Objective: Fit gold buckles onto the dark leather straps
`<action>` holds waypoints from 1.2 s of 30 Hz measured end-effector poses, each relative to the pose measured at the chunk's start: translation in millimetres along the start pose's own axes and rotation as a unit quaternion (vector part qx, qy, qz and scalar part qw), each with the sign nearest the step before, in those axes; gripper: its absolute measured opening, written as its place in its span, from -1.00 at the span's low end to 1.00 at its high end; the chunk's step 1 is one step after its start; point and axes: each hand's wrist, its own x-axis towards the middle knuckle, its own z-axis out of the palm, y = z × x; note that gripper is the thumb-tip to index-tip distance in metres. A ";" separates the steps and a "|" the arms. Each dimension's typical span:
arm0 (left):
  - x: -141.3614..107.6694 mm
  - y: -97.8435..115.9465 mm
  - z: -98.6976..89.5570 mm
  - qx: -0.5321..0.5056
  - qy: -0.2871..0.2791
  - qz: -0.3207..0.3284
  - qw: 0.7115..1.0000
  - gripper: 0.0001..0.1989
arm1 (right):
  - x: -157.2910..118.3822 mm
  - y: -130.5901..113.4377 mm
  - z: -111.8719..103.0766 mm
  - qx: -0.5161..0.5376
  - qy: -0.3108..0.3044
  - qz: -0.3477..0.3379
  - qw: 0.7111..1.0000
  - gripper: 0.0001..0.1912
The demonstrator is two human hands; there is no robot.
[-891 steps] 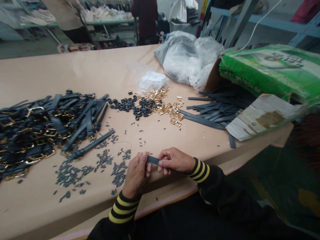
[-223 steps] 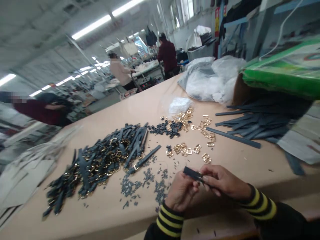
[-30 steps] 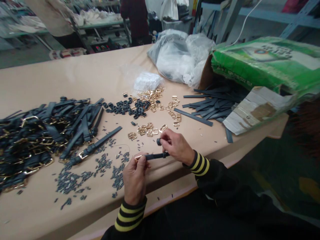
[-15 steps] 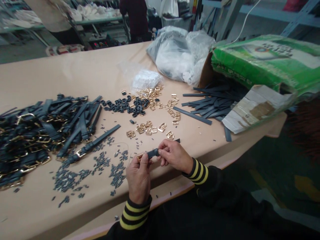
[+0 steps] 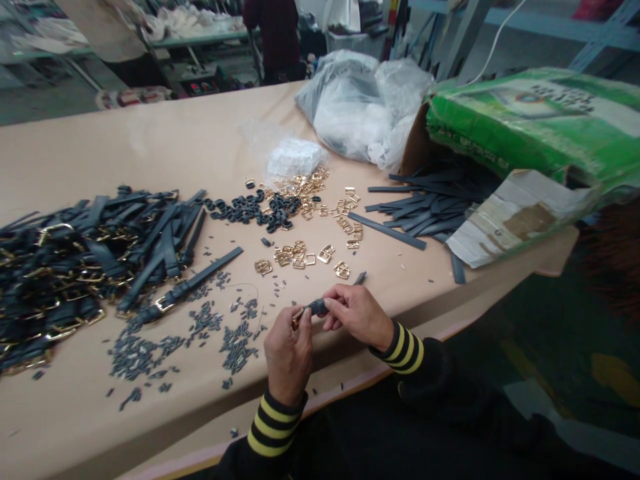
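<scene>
Between my two hands, over the table's near edge, is a dark strap [image 5: 317, 306] with a gold buckle [image 5: 297, 319] at its left end. My left hand [image 5: 289, 357] pinches the buckle end between thumb and fingers. Further along the strap, the thumb and fingers of my right hand [image 5: 356, 313] are closed on it, hiding part of it. The strap's free tip [image 5: 361, 278] sticks out beyond my right hand. Just past my hands lie loose gold buckles [image 5: 299, 254] and a cluster of small dark loops [image 5: 255, 209].
A heap of buckled straps [image 5: 105, 260] covers the left, with small dark scraps [image 5: 133, 357] scattered before it. Plain strips [image 5: 425, 208] spill from a green box [image 5: 530, 123] at right. Plastic bags [image 5: 360, 107] stand behind. Two people [image 5: 275, 37] are across the table.
Both hands have shifted slightly to the right with the strap. Its buckle end has turned, and the free tip now bends upward behind my right hand.
</scene>
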 end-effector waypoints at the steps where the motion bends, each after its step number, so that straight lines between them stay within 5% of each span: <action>1: -0.4 -0.2 0.3 -0.006 0.000 -0.007 1.000 -0.88 | -1.3 -1.1 -0.6 -0.004 -0.008 -0.003 1.000 -0.86; 6: -2.9 2.2 0.8 -0.032 -0.006 -0.054 0.998 -0.87 | -4.0 -4.1 -3.9 0.006 -0.015 0.008 1.000 -0.83; 13: -6.5 7.7 2.4 -0.039 0.008 -0.056 0.998 -0.88 | -3.6 -0.8 -4.5 -0.042 0.045 -0.074 0.995 -0.87; 21: -7.2 15.6 1.0 -0.041 0.029 -0.051 0.997 -0.88 | -9.5 3.5 6.8 0.200 0.018 0.023 0.979 -0.74; 28: -10.8 13.9 5.9 -0.073 0.029 -0.058 0.995 -0.83 | -12.6 -1.0 9.0 0.024 0.050 -0.070 0.996 -0.88; 36: -6.4 14.1 0.7 -0.088 -0.013 -0.023 0.996 -0.77 | -4.7 -5.7 -9.3 0.032 -0.022 -0.068 0.997 -0.88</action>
